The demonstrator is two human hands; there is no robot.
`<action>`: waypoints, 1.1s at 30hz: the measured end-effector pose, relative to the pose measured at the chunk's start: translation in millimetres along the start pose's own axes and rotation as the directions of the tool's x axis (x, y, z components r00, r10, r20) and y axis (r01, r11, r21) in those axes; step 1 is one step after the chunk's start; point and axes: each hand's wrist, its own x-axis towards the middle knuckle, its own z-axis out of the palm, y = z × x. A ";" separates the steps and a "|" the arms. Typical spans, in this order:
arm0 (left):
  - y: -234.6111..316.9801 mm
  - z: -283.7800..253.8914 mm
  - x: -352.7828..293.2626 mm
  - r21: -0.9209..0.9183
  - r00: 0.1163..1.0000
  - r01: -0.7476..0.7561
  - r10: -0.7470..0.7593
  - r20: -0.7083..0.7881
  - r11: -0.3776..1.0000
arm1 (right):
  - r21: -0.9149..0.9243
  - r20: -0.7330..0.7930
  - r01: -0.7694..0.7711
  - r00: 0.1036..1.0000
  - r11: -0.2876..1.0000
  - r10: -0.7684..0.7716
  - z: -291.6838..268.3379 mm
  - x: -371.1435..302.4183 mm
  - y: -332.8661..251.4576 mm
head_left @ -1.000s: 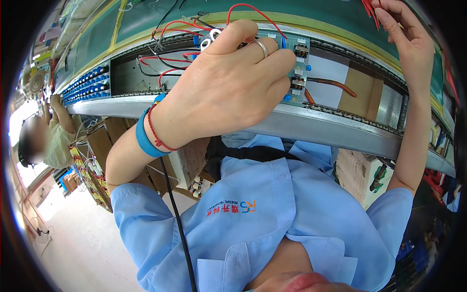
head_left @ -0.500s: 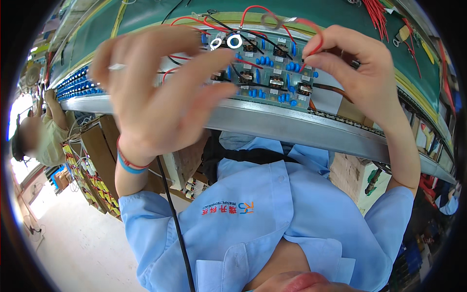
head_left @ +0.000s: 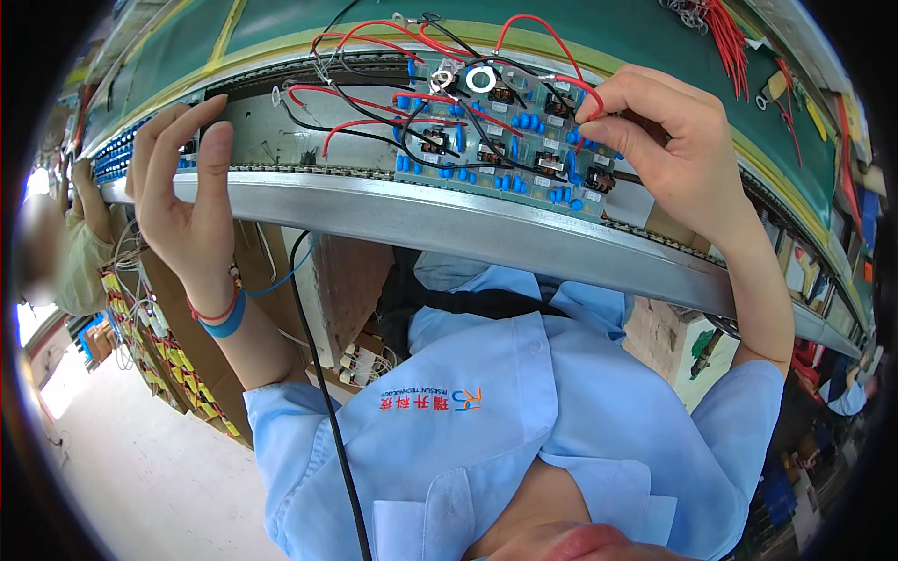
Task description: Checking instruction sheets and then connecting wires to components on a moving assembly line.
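My right hand (head_left: 675, 148) pinches a short red wire (head_left: 567, 56) between thumb and fingertips, over the right end of a panel of circuit boards (head_left: 587, 198). The boards carry blue disc-shaped components (head_left: 528, 122) and small black-and-copper coils (head_left: 549, 163). Red and black wires with ring terminals (head_left: 481, 79) lie across them. My left hand (head_left: 187, 192) is open at the left, its fingers apart above the conveyor rail. Close to its fingertips are more boards with rows of blue components (head_left: 120, 155); whether it touches them I cannot tell.
A metal rail (head_left: 449, 211) runs along the near side of the line. Beyond lies a green mat (head_left: 617, 33) with a bundle of red wires (head_left: 725, 42). A black cable (head_left: 323, 374) hangs in front of me. Another person's arm (head_left: 89, 201) is at the far left.
My left hand has moved left, away from above the boards, uncovering the wires there. My right hand stays on the red wire, slightly lower. The boards appear shifted a little to the right.
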 end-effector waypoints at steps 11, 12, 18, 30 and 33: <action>-6.5 9.4 -2.9 -0.118 0.990 0.136 -0.130 0.059 0.984 | -0.080 -0.023 0.125 0.992 0.989 -0.127 1.5 1.8 3.6; -6.2 8.5 -3.1 -0.143 0.987 0.149 -0.139 0.080 0.978 | -0.077 -0.021 0.128 0.991 0.989 -0.130 1.6 2.0 3.4; -8.6 6.7 -2.5 -0.190 0.980 0.181 -0.160 0.121 0.965 | -0.175 -0.007 0.176 0.984 0.969 -0.180 1.9 3.1 1.3; -13.0 20.2 -15.2 -0.618 0.793 0.610 -0.398 0.462 0.496 | -0.280 -0.081 0.028 0.995 0.959 -0.053 -22.3 -19.1 -39.0; -26.1 15.5 -20.1 -0.604 0.821 0.571 -0.382 0.424 0.556 | -0.336 -0.103 0.134 0.979 0.932 -0.178 -20.9 -41.2 -35.4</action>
